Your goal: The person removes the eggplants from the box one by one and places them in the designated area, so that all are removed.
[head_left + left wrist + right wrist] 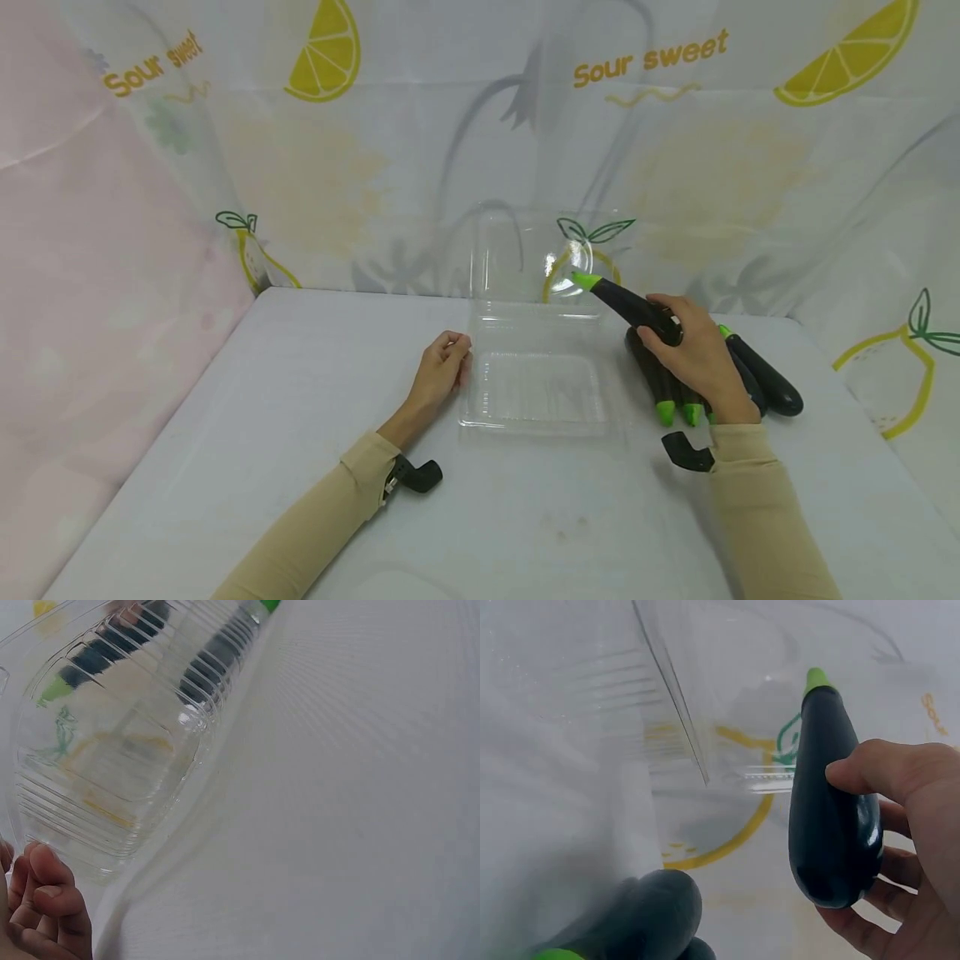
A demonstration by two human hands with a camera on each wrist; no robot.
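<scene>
My right hand (pixel 699 354) grips a dark eggplant (pixel 624 305) with a bright green stem end, raised above the table and pointing left. In the right wrist view the thumb lies across this eggplant (pixel 829 802), with the fingers on its far side. A clear plastic clamshell box (pixel 540 429) stands on the table with its lid (pixel 510 250) raised at the back. At the box's left edge, my left hand (pixel 435 371) pinches the rim with curled fingers. Beneath and beside my right hand lie several more eggplants (pixel 649 371), partly hidden by it.
One eggplant (pixel 768 379) lies outermost on the right. The white table (pixel 315 392) ends at a curtain (pixel 420 150) printed with lemons, close behind the raised lid. Black wrist mounts (pixel 423 475) stick out from both sleeves.
</scene>
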